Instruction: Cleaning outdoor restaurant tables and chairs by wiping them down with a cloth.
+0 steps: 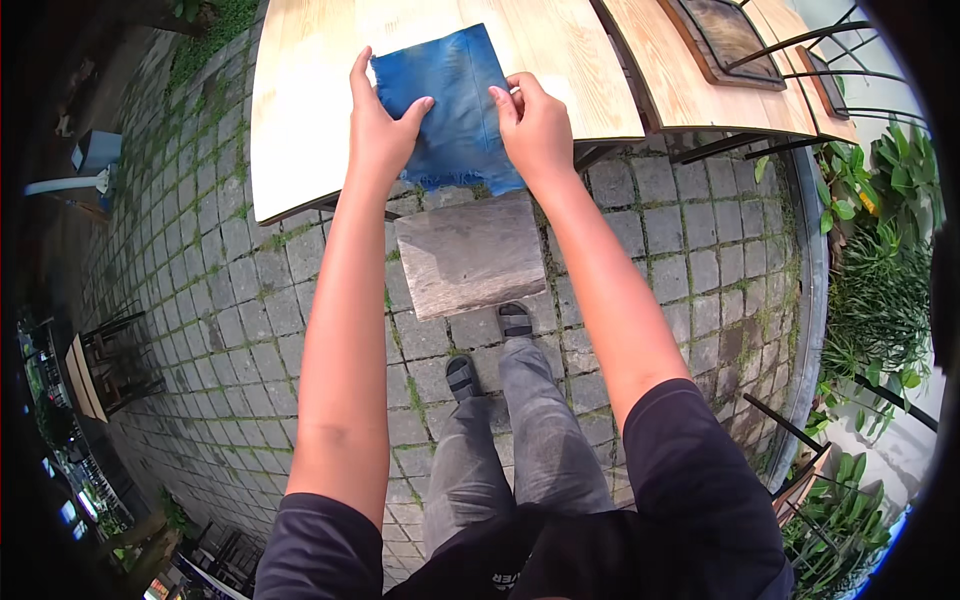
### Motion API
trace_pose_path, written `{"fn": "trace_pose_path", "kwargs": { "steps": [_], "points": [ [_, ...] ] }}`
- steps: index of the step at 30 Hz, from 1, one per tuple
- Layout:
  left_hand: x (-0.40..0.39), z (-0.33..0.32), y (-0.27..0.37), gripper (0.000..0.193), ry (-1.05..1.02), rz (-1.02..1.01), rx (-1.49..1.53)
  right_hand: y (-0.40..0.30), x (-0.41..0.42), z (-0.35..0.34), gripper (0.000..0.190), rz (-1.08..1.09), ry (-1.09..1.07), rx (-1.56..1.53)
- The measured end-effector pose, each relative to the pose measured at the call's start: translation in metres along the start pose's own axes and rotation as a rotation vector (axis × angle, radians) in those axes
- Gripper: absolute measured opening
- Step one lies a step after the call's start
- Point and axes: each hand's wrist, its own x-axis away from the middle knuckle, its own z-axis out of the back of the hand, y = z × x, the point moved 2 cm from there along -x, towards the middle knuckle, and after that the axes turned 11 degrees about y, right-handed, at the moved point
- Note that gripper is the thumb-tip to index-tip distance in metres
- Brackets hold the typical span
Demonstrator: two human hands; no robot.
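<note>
A piece of blue denim cloth (450,105) with frayed left and lower edges is held up between my two hands, over the near edge of a light wooden table (315,142). My left hand (386,124) has it at the left side, the thumb lying on the front and the index finger raised along the frayed edge. At the right edge, my right hand (534,124) pinches the cloth between thumb and curled fingers. A long seam line runs down the right part of the denim, and its lower edge hangs past the tabletop.
Below the cloth is a weathered wooden stool (472,255), just ahead of my sandalled feet. Another wooden table (720,97) at the right carries upturned chairs (731,37). Mossy paving (247,300) surrounds me; plants (877,300) line a curb on the right.
</note>
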Motion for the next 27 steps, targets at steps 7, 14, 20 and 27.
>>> {"fn": "trace_pose_path", "kwargs": {
  "steps": [7,14,20,27],
  "points": [
    [0.001,-0.015,-0.035,0.098,0.199,-0.253,-0.541,0.015,-0.009,-0.020,0.030,0.382,0.262,0.406],
    [0.141,0.029,-0.096,0.064,0.537,-0.575,-0.374,0.040,0.090,0.060,0.023,0.456,0.211,-0.004],
    [0.264,0.032,-0.241,0.053,0.367,0.259,-0.530,0.172,0.248,0.030,0.038,-0.251,-0.094,0.083],
    [0.302,0.015,-0.315,0.044,0.482,0.556,-0.147,0.247,0.280,-0.013,0.040,-0.699,-0.129,-0.022]
  ]
}}
